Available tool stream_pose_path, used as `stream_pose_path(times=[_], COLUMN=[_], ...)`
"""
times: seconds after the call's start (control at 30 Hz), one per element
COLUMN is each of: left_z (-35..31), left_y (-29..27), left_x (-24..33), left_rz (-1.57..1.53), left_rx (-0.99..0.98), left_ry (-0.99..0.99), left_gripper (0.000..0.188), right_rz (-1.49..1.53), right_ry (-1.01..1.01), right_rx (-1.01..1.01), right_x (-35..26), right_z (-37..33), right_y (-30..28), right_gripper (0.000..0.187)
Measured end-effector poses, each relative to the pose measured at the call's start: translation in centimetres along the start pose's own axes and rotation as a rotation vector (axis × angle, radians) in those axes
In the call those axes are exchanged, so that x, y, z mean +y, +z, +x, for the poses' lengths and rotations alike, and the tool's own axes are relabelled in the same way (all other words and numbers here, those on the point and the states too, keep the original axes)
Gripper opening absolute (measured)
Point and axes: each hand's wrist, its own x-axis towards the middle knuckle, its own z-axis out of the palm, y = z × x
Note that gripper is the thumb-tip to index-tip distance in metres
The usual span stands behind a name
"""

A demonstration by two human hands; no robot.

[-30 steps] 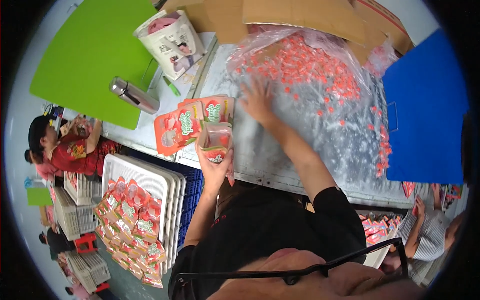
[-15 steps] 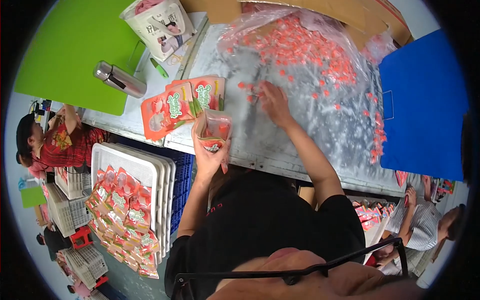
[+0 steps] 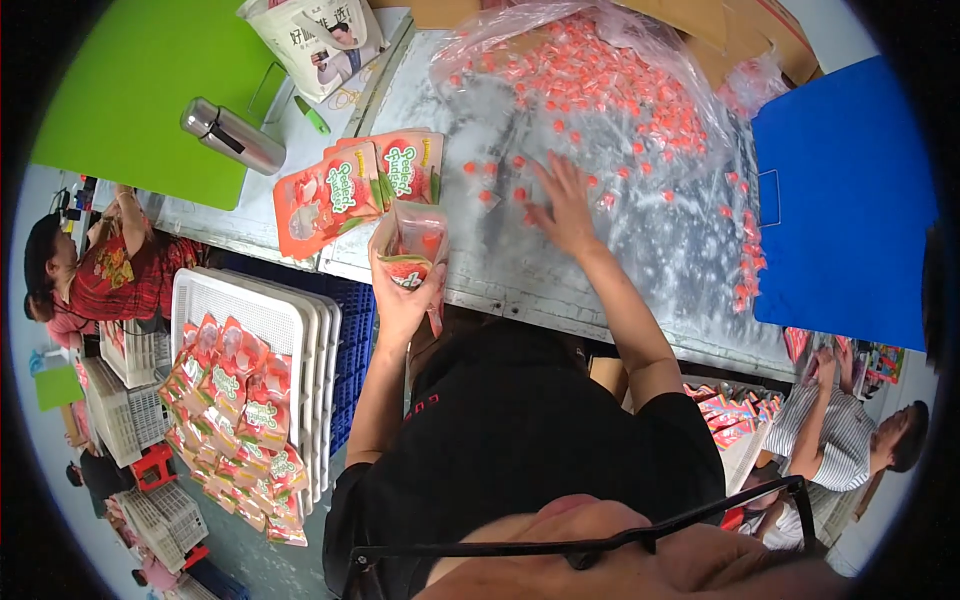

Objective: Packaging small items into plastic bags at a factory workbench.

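Note:
My left hand (image 3: pixel 404 300) grips an upright candy pouch (image 3: pixel 416 236) at the table's near edge. Its mouth gapes, and a few red wrapped candies show inside. Over the metal tabletop (image 3: pixel 500 250), my right hand (image 3: pixel 566 205) is spread with nothing in it. Several loose red candies (image 3: pixel 519 193) lie around its fingertips. To the left of the held pouch, flat red pouches (image 3: pixel 325 200) overlap in two stacks. Farther back, a large heap of wrapped candies (image 3: pixel 620 80) spills from clear plastic sheeting (image 3: pixel 700 100).
Left on the table stand a steel thermos (image 3: pixel 235 137), a green cutter-like tool (image 3: pixel 312 116) and a white bag (image 3: pixel 315 45). A blue panel (image 3: pixel 845 205) borders the right side. Stacked white trays (image 3: pixel 240 300) with filled pouches (image 3: pixel 235 420) sit lower left. People work on both sides.
My right hand has moved slightly right and its fingers have spread, with loose candies now lying around it. My left hand still holds the pouch.

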Motion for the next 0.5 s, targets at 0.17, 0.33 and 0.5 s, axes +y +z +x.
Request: stream_pose_path(times=[0.17, 0.33, 0.5], left_z=[0.1, 0.0, 0.1], left_y=[-0.2, -0.7, -0.9], left_x=[0.9, 1.2, 0.6], left_rz=[-0.033, -0.056, 0.014], left_rx=[0.008, 0.026, -0.011], left_ry=[0.007, -0.053, -0.064], left_gripper=[0.072, 0.071, 0.078], right_rz=[-0.029, 0.022, -0.275], right_ry=[0.032, 0.232, 0.210], right_rx=[-0.082, -0.118, 0.014], right_x=[-0.3, 3.5, 5.8], right_z=[1.7, 1.2, 0.9], right_y=[1.2, 2.3, 1.8], right_gripper=[0.070, 0.058, 0.042])
